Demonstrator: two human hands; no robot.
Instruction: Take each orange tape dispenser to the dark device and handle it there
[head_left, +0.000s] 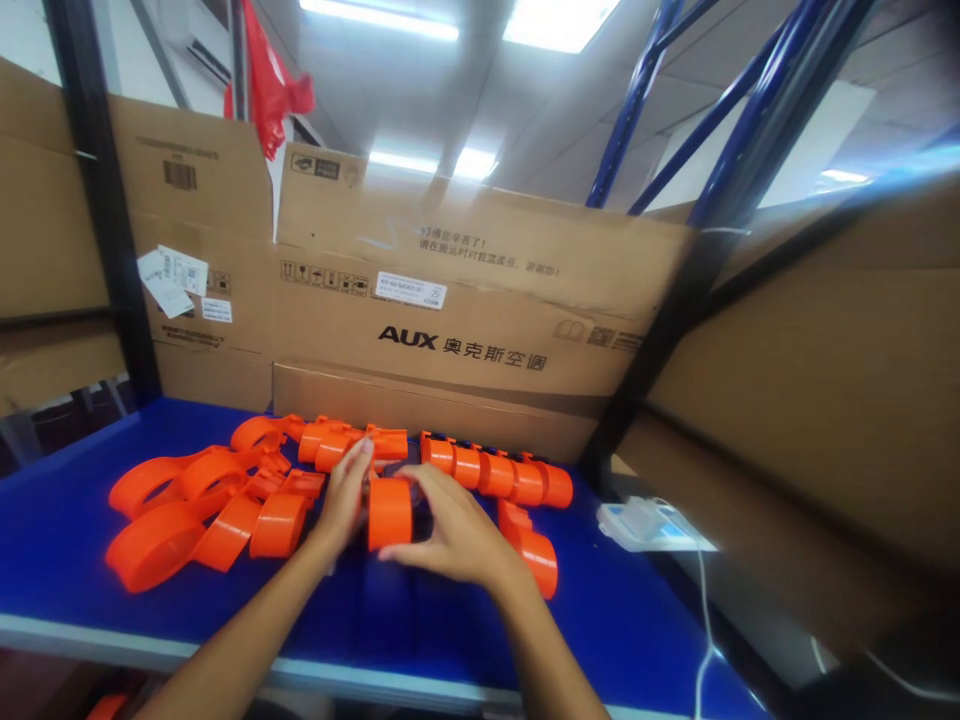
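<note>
Both my hands meet around an orange plastic ring-shaped part [389, 512] on the blue table [60, 520]. My left hand [346, 495] has its fingers stretched up along the part's left side. My right hand [448, 535] cups the part from the right, fingers curled round it. More orange plastic parts [202, 500] lie in a heap to the left. A row of joined orange rings [499, 475] lies just behind and right of my hands, and another orange piece [534, 553] rests beside my right wrist.
Large cardboard boxes [465, 300] form a wall right behind the table. A black upright post [105, 200] stands at the left, blue rack struts [720, 120] at the right. A white device [645, 522] with a cable sits at the table's right edge.
</note>
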